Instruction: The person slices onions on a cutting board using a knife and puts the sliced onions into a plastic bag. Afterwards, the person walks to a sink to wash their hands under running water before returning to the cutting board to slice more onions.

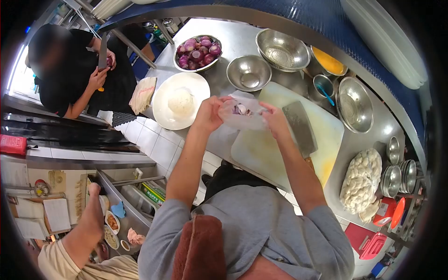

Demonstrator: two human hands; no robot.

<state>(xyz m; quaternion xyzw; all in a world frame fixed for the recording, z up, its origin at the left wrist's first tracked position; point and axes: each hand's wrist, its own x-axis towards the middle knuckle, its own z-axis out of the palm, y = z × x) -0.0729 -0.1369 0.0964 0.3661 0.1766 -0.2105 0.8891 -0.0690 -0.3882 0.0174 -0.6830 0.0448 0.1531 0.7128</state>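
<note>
Between my hands is a translucent plastic bag point(242, 122) with a few small white-and-purple pieces, perhaps garlic or onion, inside. My left hand point(211, 113) pinches its left edge. On the opposite edge, my right hand point(275, 120) closes its fingers. The bag hangs over the near left corner of a pale, yellow-stained cutting board point(259, 151). A wide cleaver point(298, 128) lies on that board, just right of my right hand, its wooden handle toward me. Left of my left hand stands a white plate point(161, 112) bearing a white mound point(180, 101).
Behind the board are steel bowls point(248, 73) and a colander of red onions point(198, 53). A bulging bag of pale cloves point(361, 179) sits at right. At left, a co-worker point(70, 70) holds a knife point(103, 53) and an onion. Another person's arm point(88, 219) reaches over a lower-left counter.
</note>
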